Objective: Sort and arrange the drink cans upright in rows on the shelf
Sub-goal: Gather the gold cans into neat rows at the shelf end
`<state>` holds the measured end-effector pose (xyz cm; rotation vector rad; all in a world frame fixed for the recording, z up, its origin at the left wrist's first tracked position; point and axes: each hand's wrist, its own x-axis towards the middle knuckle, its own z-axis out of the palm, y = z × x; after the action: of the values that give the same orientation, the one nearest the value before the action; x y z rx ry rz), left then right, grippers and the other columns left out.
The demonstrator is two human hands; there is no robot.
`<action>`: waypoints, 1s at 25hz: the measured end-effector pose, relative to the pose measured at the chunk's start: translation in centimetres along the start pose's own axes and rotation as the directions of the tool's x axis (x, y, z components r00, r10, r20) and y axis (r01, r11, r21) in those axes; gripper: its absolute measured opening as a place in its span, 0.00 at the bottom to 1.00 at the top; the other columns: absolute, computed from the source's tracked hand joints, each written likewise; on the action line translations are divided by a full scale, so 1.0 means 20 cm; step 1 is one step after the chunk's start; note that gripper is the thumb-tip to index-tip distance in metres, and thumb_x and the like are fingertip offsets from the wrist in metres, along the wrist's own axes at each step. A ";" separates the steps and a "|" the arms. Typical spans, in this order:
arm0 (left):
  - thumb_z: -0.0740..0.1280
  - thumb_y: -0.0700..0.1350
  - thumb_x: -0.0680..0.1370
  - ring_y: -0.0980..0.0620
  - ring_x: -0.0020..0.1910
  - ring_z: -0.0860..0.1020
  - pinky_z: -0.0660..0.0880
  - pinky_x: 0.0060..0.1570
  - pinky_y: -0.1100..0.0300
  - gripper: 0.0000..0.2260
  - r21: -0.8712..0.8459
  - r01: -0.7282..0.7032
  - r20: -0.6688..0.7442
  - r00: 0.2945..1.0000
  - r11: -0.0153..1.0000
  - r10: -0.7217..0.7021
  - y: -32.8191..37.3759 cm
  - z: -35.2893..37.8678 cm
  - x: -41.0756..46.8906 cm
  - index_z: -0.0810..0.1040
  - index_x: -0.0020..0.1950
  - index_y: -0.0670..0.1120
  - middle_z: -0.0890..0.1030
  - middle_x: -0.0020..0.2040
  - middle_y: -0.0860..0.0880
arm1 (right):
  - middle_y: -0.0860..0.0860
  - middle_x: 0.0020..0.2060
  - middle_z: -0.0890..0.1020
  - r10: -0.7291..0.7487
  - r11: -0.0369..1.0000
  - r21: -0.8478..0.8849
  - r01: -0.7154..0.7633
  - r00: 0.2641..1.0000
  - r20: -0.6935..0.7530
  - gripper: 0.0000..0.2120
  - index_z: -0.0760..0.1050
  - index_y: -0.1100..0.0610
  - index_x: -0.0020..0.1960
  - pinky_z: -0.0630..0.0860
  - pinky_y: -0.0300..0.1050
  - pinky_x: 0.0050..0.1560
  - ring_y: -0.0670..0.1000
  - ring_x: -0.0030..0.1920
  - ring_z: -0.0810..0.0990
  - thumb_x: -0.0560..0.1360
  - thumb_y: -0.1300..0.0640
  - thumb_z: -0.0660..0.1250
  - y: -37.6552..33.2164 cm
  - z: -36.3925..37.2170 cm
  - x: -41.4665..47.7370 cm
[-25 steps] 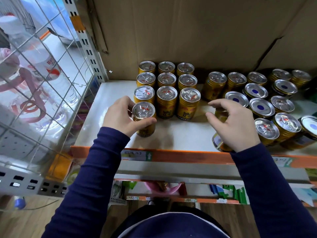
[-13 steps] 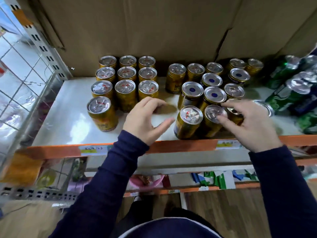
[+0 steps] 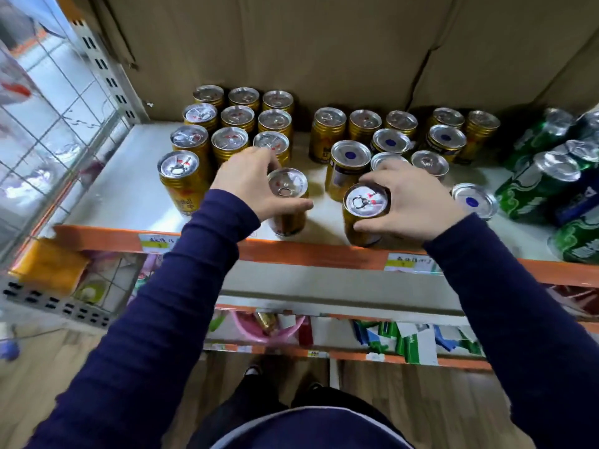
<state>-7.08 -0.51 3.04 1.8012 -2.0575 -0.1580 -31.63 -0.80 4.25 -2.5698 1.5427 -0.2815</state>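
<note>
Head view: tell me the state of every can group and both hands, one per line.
left hand: grips left-hand can
left-hand can: upright, at shelf front
right hand: grips right-hand can
right-hand can: tab end up, at shelf front
left gold block: upright, neat rows
middle gold cans: upright, unaligned
green cans: tipped over, piled

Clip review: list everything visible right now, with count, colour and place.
neat can block: ten, gold, upright rows, shelf left
loose cans: about eleven, gold, shelf middle; four show blue-dotted ends
left-held can: one, gold, shelf front
right-held can: one, gold, shelf front
green cans: several, green, tilted, far right, cropped
shelf: one, white, orange front edge
price labels: two, pale, on orange edge
cardboard: brown, behind cans
wire grid: one, pale, left side
lower-shelf goods: mixed colours, below
left grip: one, dark-blue sleeve, round left-held can
right grip: one, dark-blue sleeve, round right-held can
</note>
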 end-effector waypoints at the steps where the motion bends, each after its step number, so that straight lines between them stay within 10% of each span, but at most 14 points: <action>1: 0.70 0.70 0.61 0.51 0.42 0.72 0.69 0.39 0.57 0.31 0.079 0.041 0.004 0.999 0.996 -0.041 -0.04 -0.03 0.00 0.72 0.47 0.46 0.74 0.43 0.49 | 0.50 0.48 0.75 -0.007 1.000 0.030 0.008 1.000 -0.028 0.31 0.77 0.56 0.58 0.71 0.45 0.50 0.51 0.51 0.74 0.61 0.40 0.76 -0.04 0.01 0.02; 5: 0.67 0.73 0.61 0.48 0.43 0.72 0.70 0.39 0.56 0.33 0.238 0.096 0.098 0.988 0.967 -0.122 -0.18 -0.10 0.01 0.70 0.47 0.46 0.74 0.45 0.47 | 0.49 0.47 0.75 0.007 0.991 0.131 0.009 0.993 -0.116 0.29 0.77 0.56 0.55 0.69 0.42 0.48 0.48 0.48 0.72 0.61 0.41 0.76 -0.21 0.04 0.16; 10: 0.73 0.59 0.66 0.47 0.54 0.73 0.74 0.54 0.51 0.30 0.072 -0.205 0.281 0.943 0.976 0.178 -0.26 -0.14 0.03 0.74 0.62 0.46 0.74 0.54 0.46 | 0.54 0.53 0.75 0.083 0.994 0.071 -0.082 0.996 -0.015 0.32 0.74 0.57 0.60 0.70 0.45 0.50 0.51 0.52 0.73 0.64 0.38 0.73 -0.35 0.11 0.27; 18: 0.62 0.75 0.62 0.46 0.39 0.76 0.74 0.37 0.55 0.33 0.470 -0.229 0.279 0.955 0.852 0.103 -0.32 -0.27 0.12 0.77 0.42 0.45 0.78 0.39 0.46 | 0.54 0.54 0.76 0.188 0.977 0.105 -0.183 0.981 -0.040 0.32 0.74 0.57 0.60 0.74 0.48 0.50 0.54 0.52 0.75 0.64 0.40 0.74 -0.41 0.15 0.26; 25: 0.75 0.43 0.68 0.50 0.63 0.69 0.70 0.59 0.56 0.30 -0.045 -0.408 0.584 0.730 0.912 0.356 -0.36 -0.35 0.16 0.71 0.69 0.51 0.72 0.64 0.50 | 0.54 0.55 0.76 0.217 0.967 0.153 -0.205 0.974 -0.061 0.34 0.74 0.57 0.62 0.75 0.46 0.50 0.53 0.52 0.76 0.63 0.39 0.75 -0.41 0.18 0.24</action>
<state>1.90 -3.58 7.66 1.4284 -2.8639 -0.5739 -21.64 -1.18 2.91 -2.2863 1.7360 -0.4554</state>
